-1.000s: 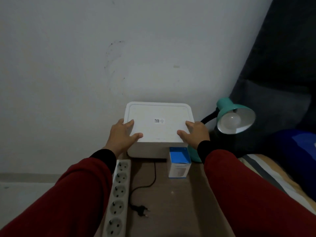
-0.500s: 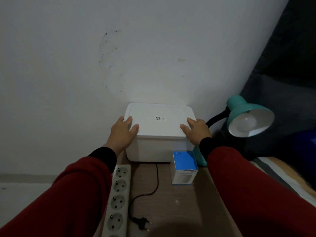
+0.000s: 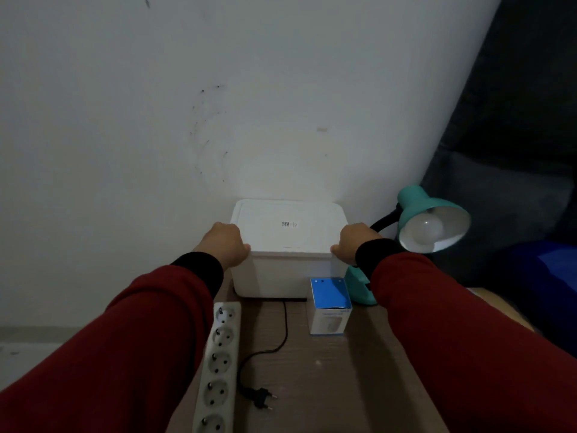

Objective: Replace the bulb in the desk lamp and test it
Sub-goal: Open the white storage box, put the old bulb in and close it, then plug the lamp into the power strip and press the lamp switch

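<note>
A teal desk lamp (image 3: 415,203) stands at the right of the wooden table (image 3: 315,376), its shade turned toward me with a white bulb (image 3: 426,228) in it, unlit. Its black plug (image 3: 262,397) lies loose on the table, not in any socket. A blue-and-white bulb box (image 3: 330,306) stands in front of the lamp base (image 3: 360,287). My left hand (image 3: 226,243) grips the left edge of a white lidded box (image 3: 285,254). My right hand (image 3: 351,243) grips its right edge.
A white power strip (image 3: 218,367) with several sockets lies along the table's left edge. The white box sits against a pale wall. A dark cushion (image 3: 512,198) and blue fabric (image 3: 537,273) fill the right side.
My hands slid from the lid's top down to the box's side edges and curled around them. The camera has tilted up and shifted.
</note>
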### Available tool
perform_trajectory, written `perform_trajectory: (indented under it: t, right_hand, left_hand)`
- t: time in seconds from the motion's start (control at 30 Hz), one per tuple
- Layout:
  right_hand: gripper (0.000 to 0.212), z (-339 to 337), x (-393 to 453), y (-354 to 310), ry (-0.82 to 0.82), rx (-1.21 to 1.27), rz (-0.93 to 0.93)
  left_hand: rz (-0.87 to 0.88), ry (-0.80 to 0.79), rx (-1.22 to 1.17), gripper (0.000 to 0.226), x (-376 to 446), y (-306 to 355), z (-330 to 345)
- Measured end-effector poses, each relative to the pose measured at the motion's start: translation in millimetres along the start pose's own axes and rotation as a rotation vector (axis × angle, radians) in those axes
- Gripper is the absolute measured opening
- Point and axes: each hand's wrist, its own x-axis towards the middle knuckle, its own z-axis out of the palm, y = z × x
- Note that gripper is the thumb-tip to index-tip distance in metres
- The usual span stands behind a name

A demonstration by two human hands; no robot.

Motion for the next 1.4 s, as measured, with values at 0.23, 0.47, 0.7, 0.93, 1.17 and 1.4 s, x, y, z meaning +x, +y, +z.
perform_trajectory:
  t: [0.23, 0.47, 0.7, 0.93, 1.17, 1.4]
  right_hand:
    - [0.038, -10.2, -42.3, -7.3, -0.009, -0.045, -0.049]
    - [0.045, 41.9, -98.3, -29.3, 0.025, 0.357, -0.232]
    - [0.048, 130.7, -138.8, -62.6, -0.002, 0.687, -0.238]
    - [0.052, 192.1, -149.0, -81.2, -0.116, 0.819, -0.137]
    - [0.055, 205.4, -145.0, -88.3, -0.073, 0.634, -0.165]
    - [0.053, 193.6, -149.9, -92.8, -0.057, 0.95, -0.081]
  left_hand:
    - [-0.023, 0.012, 0.038, 0.035, -42.5, -4.7, -12.4]
    - [0.036, 0.067, -0.197, 0.042, -118.4, -21.6, 26.5]
    - [-0.038, 0.105, -0.487, 0.046, -191.1, -61.2, 113.0]
    - [-0.063, 0.137, -0.78, 0.042, -220.5, -77.5, 155.7]
    - [-0.161, 0.138, -1.003, 0.043, -217.5, -78.7, 172.6]
    - [-0.16, 0.125, -1.007, 0.044, -217.3, -78.9, 172.2]
